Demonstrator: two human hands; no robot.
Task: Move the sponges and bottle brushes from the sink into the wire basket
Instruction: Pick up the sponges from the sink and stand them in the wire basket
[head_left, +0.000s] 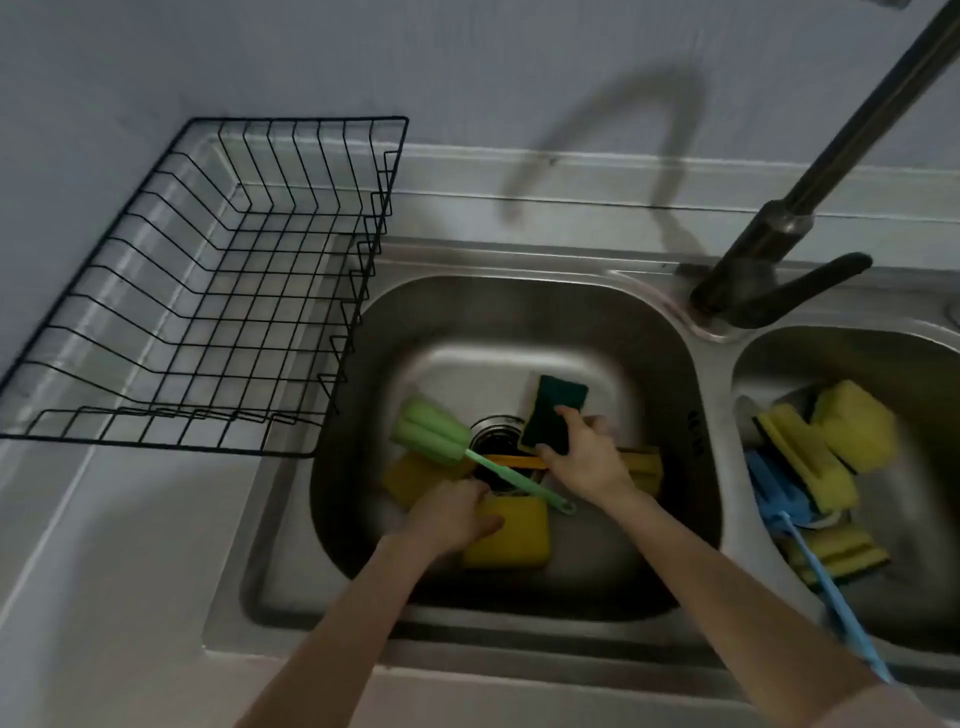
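Both hands are down in the left sink basin (675, 374). Right hand (582, 457) pinches the green-faced sponge (553, 410) by its lower edge, thumb across the face. Left hand (452, 514) curls fingers onto the yellow sponge (511, 535) beside the green bottle brush (431, 431), grip not clearly closed. Wire basket (197, 291) holds nothing and sits just left of the basin, likely for a short carry; more sponges and a blue brush (831, 582) wait in the right basin.

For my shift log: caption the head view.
Right hand lifts a green sponge; left hand grips a yellow sponge.
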